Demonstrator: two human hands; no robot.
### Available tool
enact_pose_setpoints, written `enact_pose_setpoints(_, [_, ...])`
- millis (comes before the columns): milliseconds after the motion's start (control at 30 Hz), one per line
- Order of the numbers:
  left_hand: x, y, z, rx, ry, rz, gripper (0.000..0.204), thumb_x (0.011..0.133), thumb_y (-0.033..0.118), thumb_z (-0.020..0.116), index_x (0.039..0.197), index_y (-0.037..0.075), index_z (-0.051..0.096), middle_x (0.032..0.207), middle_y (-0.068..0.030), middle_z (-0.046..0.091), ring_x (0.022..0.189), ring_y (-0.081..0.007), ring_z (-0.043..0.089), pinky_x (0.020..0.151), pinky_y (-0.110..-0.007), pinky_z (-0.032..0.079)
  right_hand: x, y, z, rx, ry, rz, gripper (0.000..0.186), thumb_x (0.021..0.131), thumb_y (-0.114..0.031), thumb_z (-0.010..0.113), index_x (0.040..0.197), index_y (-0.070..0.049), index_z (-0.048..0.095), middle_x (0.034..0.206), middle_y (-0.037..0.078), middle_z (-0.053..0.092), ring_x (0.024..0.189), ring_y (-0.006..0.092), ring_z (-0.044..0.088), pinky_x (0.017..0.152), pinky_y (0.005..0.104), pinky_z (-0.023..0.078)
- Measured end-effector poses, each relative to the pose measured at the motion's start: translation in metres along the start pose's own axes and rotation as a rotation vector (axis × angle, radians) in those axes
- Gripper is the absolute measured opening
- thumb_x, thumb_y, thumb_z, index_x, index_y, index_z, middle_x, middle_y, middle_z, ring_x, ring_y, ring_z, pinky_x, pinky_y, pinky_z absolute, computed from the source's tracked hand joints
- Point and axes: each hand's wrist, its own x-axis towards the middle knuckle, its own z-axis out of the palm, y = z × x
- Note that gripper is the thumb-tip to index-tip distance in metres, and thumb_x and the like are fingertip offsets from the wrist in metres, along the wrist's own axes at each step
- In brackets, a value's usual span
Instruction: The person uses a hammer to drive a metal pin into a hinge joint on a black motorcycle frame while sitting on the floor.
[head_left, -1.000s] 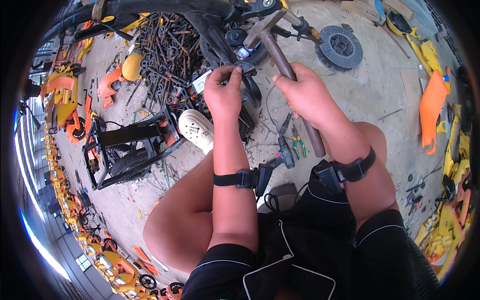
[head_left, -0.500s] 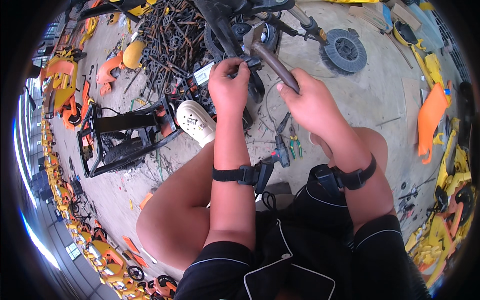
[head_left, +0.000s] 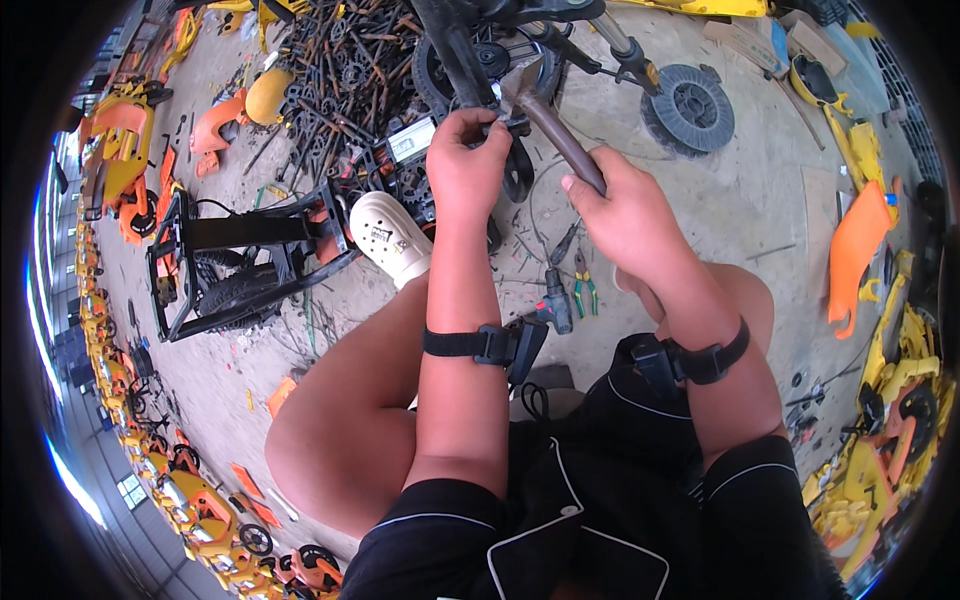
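My right hand (head_left: 625, 215) grips the brown wooden handle of a hammer (head_left: 553, 125), whose metal head sits close to my left fingers. My left hand (head_left: 463, 160) pinches a small dark metal part (head_left: 512, 125) on a black bicycle frame (head_left: 465, 60) by its wheel (head_left: 490, 65). Both wrists wear black straps. My white shoe (head_left: 385, 235) rests on the concrete just left of my left forearm.
Green-handled pliers (head_left: 583, 285) and a dark tool (head_left: 555, 305) lie on the concrete floor (head_left: 740, 200) between my arms. A heap of dark metal scrap (head_left: 340, 70) lies at upper left, a black frame (head_left: 240, 260) to the left, a wire spool (head_left: 692, 107) upper right, orange and yellow parts (head_left: 860, 250) around.
The hammer head has swung down toward the part under my left fingers, and my right hand has dropped with it. My left hand stays on the part.
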Motion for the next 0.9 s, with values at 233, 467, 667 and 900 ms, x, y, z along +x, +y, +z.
enact_pose_setpoints(233, [-0.004, 0.002, 0.003, -0.071, 0.04, -0.011, 0.017, 0.087, 0.013, 0.073, 0.097, 0.0, 0.07, 0.082, -0.0033, 0.068, 0.074, -0.0096, 0.061, 0.071, -0.026, 0.05, -0.001, 0.0, 0.001, 0.007, 0.006, 0.005, 0.03, 0.095, -0.029, 0.062, 0.103, 0.0, 0.058, 0.075, 0.023, 0.065, 0.072, 0.0423, 0.066, 0.065, 0.0478, 0.05])
enact_pose_setpoints(467, [-0.008, 0.002, -0.004, -0.183, 0.043, -0.024, 0.031, 0.093, 0.007, 0.061, 0.123, 0.0, 0.06, 0.104, -0.0057, 0.068, 0.087, -0.0083, 0.059, 0.072, -0.023, 0.047, -0.007, -0.006, 0.002, 0.003, 0.006, -0.017, 0.032, 0.097, -0.033, 0.062, 0.102, -0.001, 0.057, 0.075, 0.023, 0.065, 0.072, 0.0434, 0.066, 0.065, 0.0491, 0.049])
enact_pose_setpoints(667, [-0.018, -0.023, -0.011, -0.406, 0.053, -0.296, 0.041, 0.094, 0.006, 0.049, 0.135, 0.001, 0.052, 0.116, -0.0077, 0.066, 0.104, -0.0147, 0.061, 0.085, -0.028, 0.047, -0.015, -0.02, 0.004, -0.055, 0.088, -0.093, 0.031, 0.099, -0.032, 0.059, 0.102, -0.001, 0.054, 0.074, 0.024, 0.065, 0.073, 0.0447, 0.066, 0.064, 0.052, 0.049])
enact_pose_setpoints(900, [-0.03, -0.047, -0.004, -0.312, -0.11, -0.277, 0.052, 0.083, -0.004, 0.05, 0.135, -0.001, 0.051, 0.119, -0.0103, 0.064, 0.111, -0.0192, 0.06, 0.095, -0.03, 0.047, -0.006, -0.024, 0.018, -0.442, -0.012, -0.007, 0.024, 0.098, -0.021, 0.054, 0.103, 0.003, 0.049, 0.083, 0.028, 0.068, 0.083, 0.0487, 0.067, 0.075, 0.0554, 0.052])
